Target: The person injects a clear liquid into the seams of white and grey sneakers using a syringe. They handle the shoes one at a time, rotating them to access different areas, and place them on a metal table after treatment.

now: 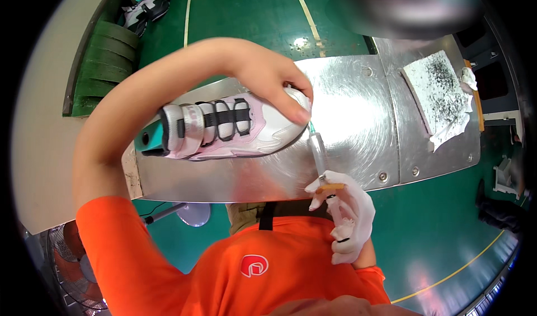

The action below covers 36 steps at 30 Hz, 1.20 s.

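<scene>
My bare left hand [274, 84] grips the toe of a white and pink sneaker [224, 126] with black straps and a teal last sticking out of its opening. The shoe lies on its side over a shiny metal table [347, 109]. My right hand [349, 215], in a white glove, holds a slim tool [319, 154] whose teal tip touches the shoe's sole edge near the toe.
A stained white cloth [442, 95] lies on the right part of the table. More sneakers [148, 3] sit by dark green mats [106, 59] on the green floor at upper left. A fan [67, 260] stands at lower left.
</scene>
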Each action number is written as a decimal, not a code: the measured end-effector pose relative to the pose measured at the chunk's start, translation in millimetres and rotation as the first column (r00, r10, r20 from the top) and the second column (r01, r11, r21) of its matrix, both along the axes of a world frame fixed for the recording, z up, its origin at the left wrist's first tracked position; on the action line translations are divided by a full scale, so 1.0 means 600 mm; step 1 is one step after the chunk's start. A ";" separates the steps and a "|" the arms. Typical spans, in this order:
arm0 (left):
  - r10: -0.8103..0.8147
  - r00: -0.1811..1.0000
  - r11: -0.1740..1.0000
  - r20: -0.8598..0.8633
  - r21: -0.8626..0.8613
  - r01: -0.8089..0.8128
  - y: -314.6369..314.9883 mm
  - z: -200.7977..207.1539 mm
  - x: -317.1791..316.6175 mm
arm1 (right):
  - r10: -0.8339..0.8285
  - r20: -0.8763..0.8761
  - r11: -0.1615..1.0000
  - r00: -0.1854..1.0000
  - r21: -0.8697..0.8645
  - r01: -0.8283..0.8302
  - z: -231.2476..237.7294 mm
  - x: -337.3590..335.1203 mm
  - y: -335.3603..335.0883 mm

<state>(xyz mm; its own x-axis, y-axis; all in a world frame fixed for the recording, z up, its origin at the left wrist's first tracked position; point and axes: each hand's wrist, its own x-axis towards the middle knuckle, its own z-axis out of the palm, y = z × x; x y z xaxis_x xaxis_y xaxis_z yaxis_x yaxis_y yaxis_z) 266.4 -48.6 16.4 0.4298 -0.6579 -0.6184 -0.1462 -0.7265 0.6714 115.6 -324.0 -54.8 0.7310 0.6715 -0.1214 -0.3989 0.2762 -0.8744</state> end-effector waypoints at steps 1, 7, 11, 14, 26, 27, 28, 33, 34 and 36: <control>0.020 1.000 1.000 0.009 0.008 -0.020 -0.008 0.004 -0.004 | -0.012 0.088 0.999 0.996 0.046 0.008 0.000 0.001 -0.001; 0.369 0.905 0.920 0.214 -0.225 -0.321 0.018 0.104 -0.088 | -0.185 -0.056 0.958 0.981 -0.231 0.168 0.134 0.018 0.005; 0.667 0.697 0.667 0.264 -0.629 -0.399 0.064 0.179 -0.159 | -0.070 0.300 0.997 0.952 -0.022 0.080 0.227 0.056 0.036; 0.823 0.511 0.467 0.248 -0.808 -0.360 0.118 0.136 -0.217 | 0.067 0.464 0.995 0.883 0.032 -0.093 0.258 0.098 0.095; 0.990 0.044 -0.108 -0.137 -0.911 -0.397 0.187 -0.012 -0.251 | 0.379 0.234 0.918 0.895 0.025 -0.395 0.182 0.178 0.220; 0.987 0.013 -0.143 -0.162 -0.903 -0.406 0.188 -0.018 -0.251 | 0.362 0.268 0.925 0.893 0.018 -0.380 0.172 0.181 0.221; 0.982 -0.019 -0.179 -0.187 -0.893 -0.413 0.187 -0.023 -0.250 | 0.346 0.302 0.931 0.888 0.011 -0.366 0.160 0.183 0.219; 0.969 -0.133 -0.247 -0.208 -0.840 -0.484 0.208 -0.063 -0.250 | 0.296 0.246 0.950 0.923 0.028 -0.312 0.125 0.181 0.213; 0.964 -0.149 -0.266 -0.221 -0.835 -0.482 0.208 -0.067 -0.249 | 0.300 0.244 0.949 0.922 0.024 -0.315 0.119 0.181 0.210; 0.953 -0.169 -0.302 -0.251 -0.825 -0.477 0.207 -0.075 -0.248 | 0.309 0.242 0.947 0.920 0.014 -0.322 0.107 0.182 0.205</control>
